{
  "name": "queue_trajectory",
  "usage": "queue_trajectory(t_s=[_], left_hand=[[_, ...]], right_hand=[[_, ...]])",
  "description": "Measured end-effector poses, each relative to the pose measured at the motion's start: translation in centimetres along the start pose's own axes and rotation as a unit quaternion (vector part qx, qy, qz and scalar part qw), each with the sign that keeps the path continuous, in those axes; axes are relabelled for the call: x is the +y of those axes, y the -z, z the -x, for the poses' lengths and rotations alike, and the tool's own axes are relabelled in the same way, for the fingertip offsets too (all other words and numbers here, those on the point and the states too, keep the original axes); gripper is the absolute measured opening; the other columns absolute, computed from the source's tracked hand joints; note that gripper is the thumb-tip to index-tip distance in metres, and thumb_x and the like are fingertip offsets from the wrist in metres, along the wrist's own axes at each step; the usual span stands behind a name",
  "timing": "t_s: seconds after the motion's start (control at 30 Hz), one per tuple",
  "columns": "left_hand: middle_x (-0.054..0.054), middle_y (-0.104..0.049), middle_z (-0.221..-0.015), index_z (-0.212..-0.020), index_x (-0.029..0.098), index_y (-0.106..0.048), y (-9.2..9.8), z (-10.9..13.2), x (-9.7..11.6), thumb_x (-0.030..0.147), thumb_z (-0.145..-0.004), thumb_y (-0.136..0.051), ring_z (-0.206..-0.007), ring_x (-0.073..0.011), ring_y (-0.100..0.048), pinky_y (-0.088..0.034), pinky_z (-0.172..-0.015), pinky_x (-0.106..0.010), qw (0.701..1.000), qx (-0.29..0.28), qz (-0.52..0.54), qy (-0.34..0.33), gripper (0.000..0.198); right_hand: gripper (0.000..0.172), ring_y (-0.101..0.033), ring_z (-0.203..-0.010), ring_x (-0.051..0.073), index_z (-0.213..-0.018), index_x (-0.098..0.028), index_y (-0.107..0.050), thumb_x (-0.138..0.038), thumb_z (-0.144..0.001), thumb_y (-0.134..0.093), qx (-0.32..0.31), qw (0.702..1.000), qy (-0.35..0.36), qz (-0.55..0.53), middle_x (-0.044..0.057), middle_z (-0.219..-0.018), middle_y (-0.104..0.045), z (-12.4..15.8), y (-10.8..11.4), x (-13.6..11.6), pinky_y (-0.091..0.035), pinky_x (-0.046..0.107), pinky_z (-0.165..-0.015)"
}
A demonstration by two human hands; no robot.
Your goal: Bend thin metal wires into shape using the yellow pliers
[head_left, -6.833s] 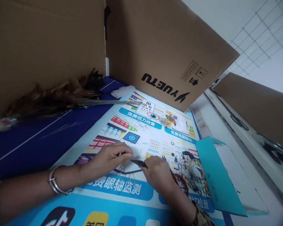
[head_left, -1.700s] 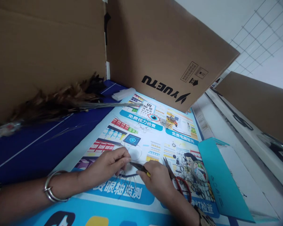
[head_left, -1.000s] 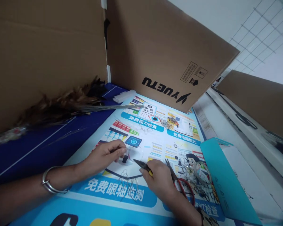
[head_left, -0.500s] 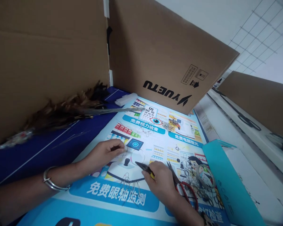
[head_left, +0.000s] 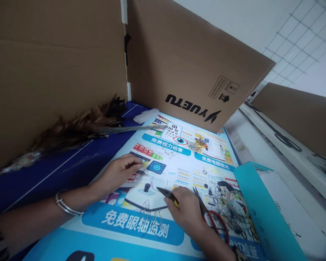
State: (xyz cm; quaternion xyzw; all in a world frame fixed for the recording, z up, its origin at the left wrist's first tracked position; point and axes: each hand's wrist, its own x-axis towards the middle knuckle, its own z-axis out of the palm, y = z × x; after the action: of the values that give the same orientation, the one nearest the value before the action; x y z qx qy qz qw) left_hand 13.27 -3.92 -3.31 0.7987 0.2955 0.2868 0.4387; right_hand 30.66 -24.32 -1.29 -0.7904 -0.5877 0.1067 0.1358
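My right hand (head_left: pixel 186 208) is closed around pliers (head_left: pixel 168 194) with dark jaws and a yellow-and-black grip, the tips pointing left. To the left, my left hand (head_left: pixel 119 172) hovers above the printed sheet (head_left: pixel 176 168) with thumb and fingers pinched; anything thin between them is too small to make out. Several bent wire pieces (head_left: pixel 150 215) lie on the sheet below the pliers. Right beside my right hand rest red-handled scissors (head_left: pixel 217 223), blades pointing away. A faint thin curve shows near the plier tips, and I cannot tell whether it is wire or print.
A wire coil (head_left: pixel 237 204) lies among tangled small wire pieces at right, next to a turquoise box (head_left: pixel 266 208). Another wire cluster (head_left: pixel 195 146) sits farther back. Long thin wires (head_left: pixel 127 128) and brown feathers (head_left: pixel 78 123) lie at left. Cardboard panels (head_left: pixel 184 54) stand behind.
My left hand has moved slightly up and left, away from the plier tips. My right hand keeps the pliers in nearly the same place.
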Motion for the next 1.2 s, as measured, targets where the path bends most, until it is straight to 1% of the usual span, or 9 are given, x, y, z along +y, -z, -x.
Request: queue_trajectory(t_s=[0.1,0.17,0.23,0.27,0.37,0.47,0.63,0.87,1.2], left_hand=[[-0.003,-0.066,-0.088,-0.087,0.021,-0.066,-0.1,0.7,0.8,0.040,-0.088,-0.054,-0.086,-0.0206,-0.062,-0.047,-0.078,-0.029,1.000,-0.018,-0.011,-0.014,0.023],[-0.002,-0.066,-0.086,-0.085,0.022,-0.067,-0.4,1.8,1.6,0.036,-0.089,-0.053,-0.086,-0.0202,-0.062,-0.047,-0.077,-0.029,0.994,-0.083,-0.043,-0.052,0.020],[-0.003,-0.067,-0.097,-0.092,0.024,-0.067,-0.8,3.1,2.6,0.032,-0.088,-0.055,-0.090,-0.0208,-0.062,-0.047,-0.079,-0.029,0.981,-0.155,-0.089,-0.074,0.015],[-0.003,-0.067,-0.100,-0.099,0.025,-0.067,-0.9,3.8,3.0,0.032,-0.086,-0.059,-0.090,-0.0218,-0.063,-0.048,-0.077,-0.029,0.974,-0.184,-0.113,-0.072,0.017],[-0.005,-0.064,-0.114,-0.118,0.031,-0.059,-1.4,5.3,3.9,0.028,-0.080,-0.066,-0.102,-0.0277,-0.061,-0.046,-0.084,-0.035,0.950,-0.247,-0.169,-0.085,0.039],[-0.007,-0.061,-0.119,-0.120,0.031,-0.058,-1.7,5.9,4.2,0.024,-0.080,-0.065,-0.104,-0.0313,-0.060,-0.046,-0.085,-0.039,0.930,-0.285,-0.214,-0.087,0.041],[-0.006,-0.062,-0.107,-0.102,0.025,-0.061,-1.7,5.6,4.5,0.023,-0.082,-0.061,-0.096,-0.0291,-0.062,-0.045,-0.079,-0.036,0.918,-0.300,-0.242,-0.090,0.020],[-0.004,-0.064,-0.099,-0.091,0.022,-0.062,-1.8,5.3,5.0,0.020,-0.084,-0.058,-0.089,-0.0245,-0.062,-0.042,-0.074,-0.030,0.924,-0.300,-0.225,-0.074,0.008],[-0.002,-0.066,-0.085,-0.082,0.021,-0.063,-1.7,4.9,4.6,0.022,-0.087,-0.053,-0.080,-0.0201,-0.062,-0.037,-0.067,-0.024,0.934,-0.310,-0.162,-0.077,0.012]], right_hand=[[0.016,-0.052,-0.075,0.015,-0.080,-0.020,-0.056,-0.033,-0.088,-0.057,0.002,1.000,0.000,-0.001,0.001,-0.084,-0.061,0.0,0.0,0.0,-0.029,0.023,-0.060],[0.016,-0.052,-0.076,0.015,-0.080,-0.020,-0.056,-0.033,-0.088,-0.057,0.003,1.000,0.000,0.001,0.001,-0.084,-0.061,0.0,-0.1,0.0,-0.030,0.023,-0.062],[0.016,-0.052,-0.077,0.015,-0.080,-0.020,-0.056,-0.034,-0.089,-0.057,0.006,1.000,0.002,0.006,0.001,-0.083,-0.061,0.0,-0.1,0.1,-0.030,0.024,-0.062],[0.017,-0.052,-0.077,0.015,-0.080,-0.020,-0.055,-0.034,-0.089,-0.057,0.009,1.000,0.004,0.008,0.001,-0.083,-0.060,0.0,-0.2,0.1,-0.030,0.024,-0.062],[0.018,-0.052,-0.077,0.015,-0.078,-0.020,-0.054,-0.034,-0.089,-0.056,0.013,1.000,0.008,0.011,0.001,-0.082,-0.060,0.0,-0.2,0.2,-0.030,0.024,-0.062],[0.018,-0.051,-0.076,0.015,-0.078,-0.020,-0.053,-0.034,-0.089,-0.056,0.014,1.000,0.008,0.008,0.001,-0.081,-0.059,0.1,-0.2,0.2,-0.029,0.024,-0.061],[0.018,-0.051,-0.076,0.015,-0.077,-0.020,-0.052,-0.033,-0.089,-0.056,0.016,1.000,0.011,0.007,0.001,-0.080,-0.059,0.2,-0.2,0.1,-0.028,0.024,-0.061],[0.018,-0.051,-0.076,0.015,-0.078,-0.019,-0.053,-0.033,-0.088,-0.057,0.017,1.000,0.015,0.013,0.001,-0.081,-0.058,0.1,-0.2,0.2,-0.029,0.024,-0.062],[0.018,-0.051,-0.075,0.015,-0.078,-0.020,-0.054,-0.033,-0.089,-0.056,0.014,1.000,0.019,0.013,0.001,-0.081,-0.058,0.0,-0.1,0.1,-0.030,0.024,-0.062]])
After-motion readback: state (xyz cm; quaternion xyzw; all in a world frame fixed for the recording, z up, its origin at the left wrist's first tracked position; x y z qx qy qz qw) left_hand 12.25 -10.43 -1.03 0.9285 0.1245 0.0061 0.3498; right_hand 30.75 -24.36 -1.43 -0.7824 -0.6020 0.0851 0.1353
